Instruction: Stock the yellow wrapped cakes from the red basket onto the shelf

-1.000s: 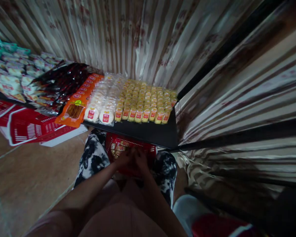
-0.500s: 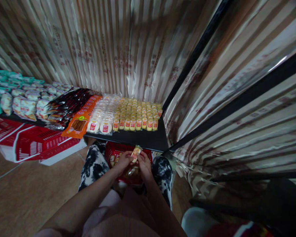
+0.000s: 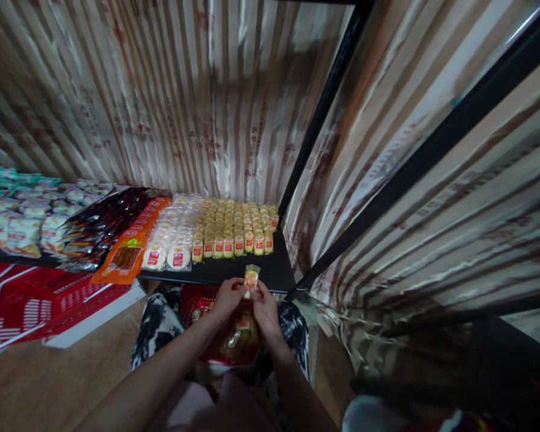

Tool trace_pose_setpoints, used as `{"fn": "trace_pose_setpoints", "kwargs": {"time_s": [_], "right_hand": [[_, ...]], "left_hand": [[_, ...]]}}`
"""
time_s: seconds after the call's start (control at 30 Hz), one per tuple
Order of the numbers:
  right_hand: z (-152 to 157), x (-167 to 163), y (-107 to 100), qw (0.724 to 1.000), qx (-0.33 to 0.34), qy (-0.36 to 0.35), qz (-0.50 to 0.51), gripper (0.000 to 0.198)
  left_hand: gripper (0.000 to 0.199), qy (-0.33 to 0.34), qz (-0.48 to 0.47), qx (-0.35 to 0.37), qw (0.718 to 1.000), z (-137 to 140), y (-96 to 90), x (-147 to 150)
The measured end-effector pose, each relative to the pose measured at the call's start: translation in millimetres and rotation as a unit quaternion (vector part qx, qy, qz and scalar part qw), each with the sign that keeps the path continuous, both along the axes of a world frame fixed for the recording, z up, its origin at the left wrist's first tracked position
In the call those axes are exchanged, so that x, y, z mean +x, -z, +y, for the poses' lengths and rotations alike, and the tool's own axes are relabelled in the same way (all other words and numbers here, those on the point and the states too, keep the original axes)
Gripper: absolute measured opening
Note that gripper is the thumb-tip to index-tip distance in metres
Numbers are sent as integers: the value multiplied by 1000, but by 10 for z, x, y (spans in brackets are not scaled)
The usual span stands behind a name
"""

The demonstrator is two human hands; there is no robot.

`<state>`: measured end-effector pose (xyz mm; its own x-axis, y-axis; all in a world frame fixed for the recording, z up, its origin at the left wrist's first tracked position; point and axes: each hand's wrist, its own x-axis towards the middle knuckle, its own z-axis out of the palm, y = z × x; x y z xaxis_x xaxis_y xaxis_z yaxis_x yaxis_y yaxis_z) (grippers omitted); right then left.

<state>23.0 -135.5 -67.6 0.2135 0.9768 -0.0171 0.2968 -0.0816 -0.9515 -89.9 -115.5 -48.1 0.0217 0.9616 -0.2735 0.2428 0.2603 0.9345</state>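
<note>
Between both hands I hold a small wrapped snack cake [image 3: 251,276], upright, in clear film with an orange-red label. My left hand [image 3: 229,298] pinches its left edge and my right hand [image 3: 264,306] its right edge. Below them, between my knees, sits a red basket [image 3: 193,292] with several small wrapped packs inside, partly hidden by my arms. Just beyond, rows of similar yellow snack cakes [image 3: 234,231] stand on the black shelf [image 3: 216,271], their front labels facing me.
Left of the cakes lie round white packs [image 3: 179,257], an orange packet [image 3: 125,258], dark packets [image 3: 103,225] and white bags [image 3: 22,233]. Red baskets [image 3: 40,306] stand on the floor at left. A black metal post [image 3: 317,126] rises at the shelf's right end, before striped curtains [image 3: 162,90].
Both hands have raised the snack cake toward the shelf's front edge and turned it more upright. The camera view has shifted, so the shelf appears lower and farther left.
</note>
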Motion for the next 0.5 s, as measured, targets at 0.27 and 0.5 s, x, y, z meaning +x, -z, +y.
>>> {"fn": "trace_pose_setpoints", "kwargs": {"time_s": [0.27,0.5], "right_hand": [[344,238,-65,996,72,44,-42,41],[689,386,-119,991,99,74,-49,46]], "left_hand": [[31,79,64,89,991,530,-333,80],[27,136,124,152,971,979,-501,317]]}}
